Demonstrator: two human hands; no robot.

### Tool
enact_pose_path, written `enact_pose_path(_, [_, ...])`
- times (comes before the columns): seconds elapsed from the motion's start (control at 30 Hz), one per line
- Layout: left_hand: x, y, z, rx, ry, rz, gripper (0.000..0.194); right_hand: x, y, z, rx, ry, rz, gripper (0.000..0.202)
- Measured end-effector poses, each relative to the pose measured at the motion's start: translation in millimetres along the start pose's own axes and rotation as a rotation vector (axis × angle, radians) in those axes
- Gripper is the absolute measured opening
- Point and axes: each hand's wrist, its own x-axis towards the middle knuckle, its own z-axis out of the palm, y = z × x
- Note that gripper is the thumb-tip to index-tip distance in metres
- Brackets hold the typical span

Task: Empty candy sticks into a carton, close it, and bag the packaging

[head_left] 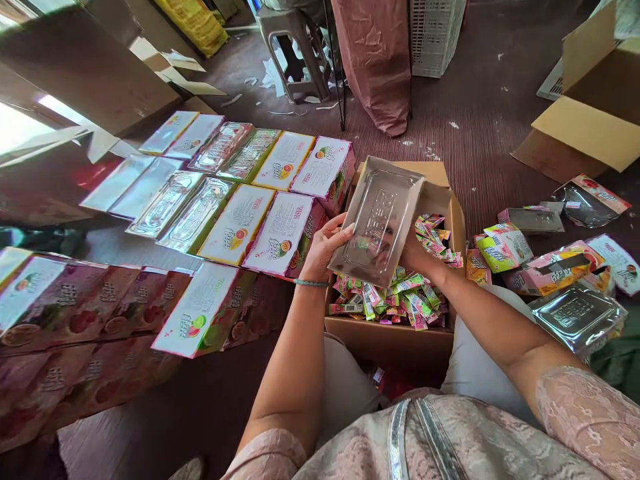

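A clear plastic tray (383, 213) with raised lettering is tilted over the open carton, its broad face toward me. My left hand (330, 247) grips its left edge, with the thumb on the face and the fingers behind. Beyond the tray's right edge is my right hand (411, 252); its fingers are mostly hidden behind the plastic, and I cannot tell whether they grip it. Below, the cardboard carton (390, 343) between my knees holds many small pink and green sachets (415, 300).
Rows of printed product boxes (235, 223), some topped with clear plastic, stand to the left. At right lie torn printed packaging (555, 267) and another clear tray (577, 317). An open carton (590, 127), a stool (295, 47) and a hanging brown sack (375, 60) are farther back.
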Motion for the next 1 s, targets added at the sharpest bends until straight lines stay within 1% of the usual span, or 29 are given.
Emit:
enact_pose_path(0.13, [-3.7, 0.2, 3.3, 0.005, 0.009, -0.002, 0.064, 7.1, 0.6, 15.3, 0.080, 0.050, 0.075, 0.038])
enact_pose_path(0.17, [-3.6, 1.3, 1.4, 0.000, 0.023, 0.009, 0.062, 9.4, 3.1, 16.0, 0.055, 0.073, 0.088, 0.032])
enact_pose_path(0.23, [-2.7, 5.6, -6.0, -0.016, 0.080, 0.065, 0.059, 11.8, 9.9, 12.6, -0.077, 0.121, 0.120, 0.022])
enact_pose_path(0.27, [-2.3, 8.9, -11.0, -0.027, 0.125, 0.111, 0.056, 11.1, 13.5, 9.1, -0.164, 0.136, 0.150, 0.022])
enact_pose_path(0.33, [-2.0, 16.7, -21.1, -0.060, 0.237, 0.231, 0.049, 4.6, 18.3, 2.3, -0.320, 0.145, 0.254, 0.030])
enact_pose_path(0.4, [-2.6, 24.9, -28.4, -0.118, 0.336, 0.354, 0.039, -9.2, 17.4, 2.6, -0.427, 0.121, 0.360, 0.040])
enact_pose_path(0.43, [-3.1, 28.7, -30.5, -0.161, 0.367, 0.404, 0.035, -18.5, 15.0, 7.6, -0.468, 0.079, 0.379, 0.052])
enact_pose_path(0.47, [-3.6, 31.9, -31.4, -0.209, 0.388, 0.442, 0.032, -28.8, 12.0, 16.1, -0.504, 0.009, 0.367, 0.068])
enact_pose_path(0.5, [-3.9, 34.6, -31.5, -0.259, 0.402, 0.465, 0.031, -39.3, 9.3, 27.5, -0.534, -0.086, 0.322, 0.082])
enact_pose_path(0.53, [-4.1, 36.7, -31.1, -0.302, 0.410, 0.473, 0.032, -49.2, 8.0, 40.9, -0.554, -0.200, 0.254, 0.092])
enact_pose_path(0.57, [-4.1, 38.1, -30.4, -0.334, 0.415, 0.469, 0.033, -57.4, 8.7, 54.7, -0.563, -0.306, 0.185, 0.094])
enact_pose_path(0.6, [-4.1, 38.9, -29.8, -0.349, 0.416, 0.457, 0.034, -63.0, 11.8, 67.6, -0.568, -0.377, 0.134, 0.092])
enact_pose_path(0.63, [-4.2, 39.0, -29.6, -0.353, 0.415, 0.444, 0.035, -65.2, 17.2, 78.2, -0.572, -0.416, 0.107, 0.089])
enact_pose_path(0.7, [-5.1, 37.4, -31.4, -0.343, 0.415, 0.437, 0.034, -59.1, 33.6, 89.5, -0.587, -0.408, 0.122, 0.079])
enact_pose_path(0.73, [-6.0, 35.8, -33.6, -0.335, 0.420, 0.440, 0.035, -51.4, 43.6, 90.2, -0.599, -0.379, 0.156, 0.074])
enact_pose_path(0.8, [-9.0, 31.5, -40.6, -0.321, 0.442, 0.438, 0.035, -30.3, 65.7, 84.1, -0.622, -0.326, 0.236, 0.070])
enact_pose_path(0.87, [-13.6, 26.9, -50.1, -0.302, 0.472, 0.408, 0.035, -7.0, 88.2, 73.6, -0.637, -0.310, 0.326, 0.077])
enact_pose_path(0.93, [-19.7, 23.2, -59.7, -0.280, 0.508, 0.362, 0.033, 14.6, 109.1, 63.7, -0.631, -0.335, 0.400, 0.089])
enact_pose_path(1.0, [-26.3, 21.4, -66.7, -0.265, 0.548, 0.326, 0.027, 32.6, 126.3, 56.6, -0.615, -0.363, 0.448, 0.093])
